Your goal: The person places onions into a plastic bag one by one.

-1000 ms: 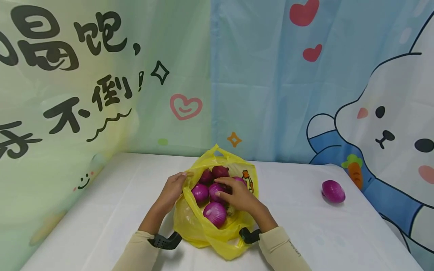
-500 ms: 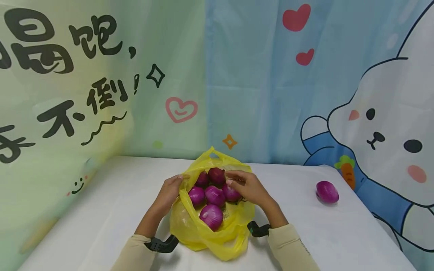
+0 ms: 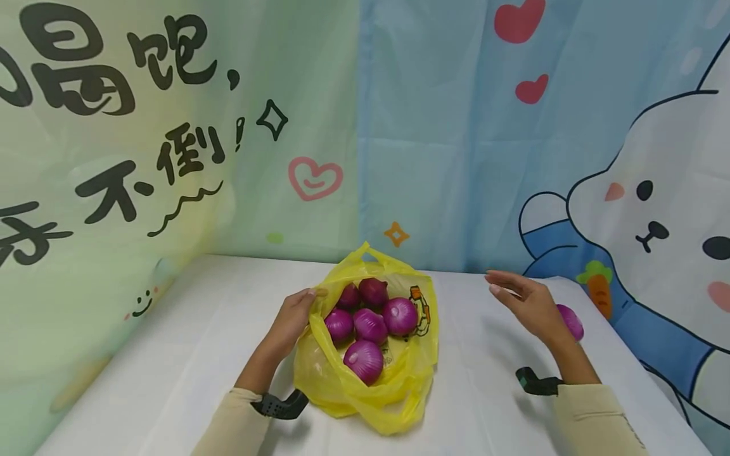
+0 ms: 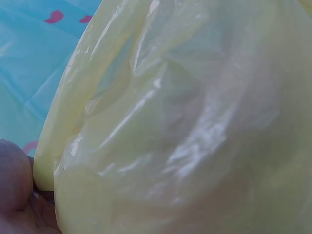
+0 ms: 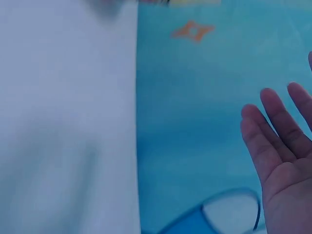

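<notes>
A yellow plastic bag (image 3: pixel 319 373) stands wide-mouthed on the table in the head view, several purple onions (image 3: pixel 364 361) lying inside it. My left hand (image 3: pixel 292 318) pinches the bag's left rim between thumb and fingers. In the left wrist view the bag's crinkled side (image 4: pixel 161 126) fills most of the picture, the thumb (image 4: pixel 14 175) at its edge. Well to the right of the bag, my right hand (image 3: pixel 530 307) is held above the table with nothing in it, fingers extended. Behind that hand a single onion (image 3: pixel 572 322) sits on the table, partly hidden by it.
The bag and the single onion rest on a white-covered table (image 3: pixel 479 405). A printed curtain (image 3: pixel 410 164) with hearts and a white rabbit hangs right behind the table's back edge. Black wrist cameras (image 3: pixel 281 405) sit on both wrists.
My right hand has let go of an onion at the bag's right side and swung right, towards the single onion. The left hand keeps its hold on the rim.
</notes>
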`<control>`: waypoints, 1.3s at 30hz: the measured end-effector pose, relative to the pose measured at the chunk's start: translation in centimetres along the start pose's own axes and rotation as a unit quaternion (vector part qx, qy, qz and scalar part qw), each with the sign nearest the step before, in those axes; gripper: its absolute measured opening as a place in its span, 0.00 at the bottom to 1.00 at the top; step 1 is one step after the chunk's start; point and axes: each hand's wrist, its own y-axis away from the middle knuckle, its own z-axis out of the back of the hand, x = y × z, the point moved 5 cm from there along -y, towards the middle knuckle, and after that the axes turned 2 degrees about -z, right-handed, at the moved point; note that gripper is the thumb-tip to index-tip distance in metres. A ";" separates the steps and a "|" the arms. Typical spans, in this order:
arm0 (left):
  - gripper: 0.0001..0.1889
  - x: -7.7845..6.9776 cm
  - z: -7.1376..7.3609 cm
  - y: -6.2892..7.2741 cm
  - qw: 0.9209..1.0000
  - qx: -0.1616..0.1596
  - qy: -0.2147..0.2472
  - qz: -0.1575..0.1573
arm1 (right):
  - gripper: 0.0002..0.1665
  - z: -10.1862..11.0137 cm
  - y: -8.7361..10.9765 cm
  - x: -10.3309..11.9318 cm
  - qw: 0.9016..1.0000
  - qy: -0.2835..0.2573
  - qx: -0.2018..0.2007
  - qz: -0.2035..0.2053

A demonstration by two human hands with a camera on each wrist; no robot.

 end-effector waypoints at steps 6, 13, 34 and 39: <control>0.22 -0.1 0.0 0.1 1.000 0.000 0.000 0.006 | 0.31 4.6 2.5 -3.7 0.995 0.072 -0.031 -0.065; 0.22 -0.3 0.0 0.1 1.000 0.000 0.001 0.009 | 0.34 8.6 5.3 -7.3 0.990 0.072 -0.067 -0.106; 0.23 0.0 0.0 0.1 1.000 -0.001 0.000 0.023 | 0.57 8.7 6.5 -13.3 0.951 0.109 0.109 -0.268; 0.22 0.1 0.0 0.1 1.000 -0.001 0.005 0.019 | 0.58 7.4 5.9 -13.5 0.954 0.098 0.110 -0.262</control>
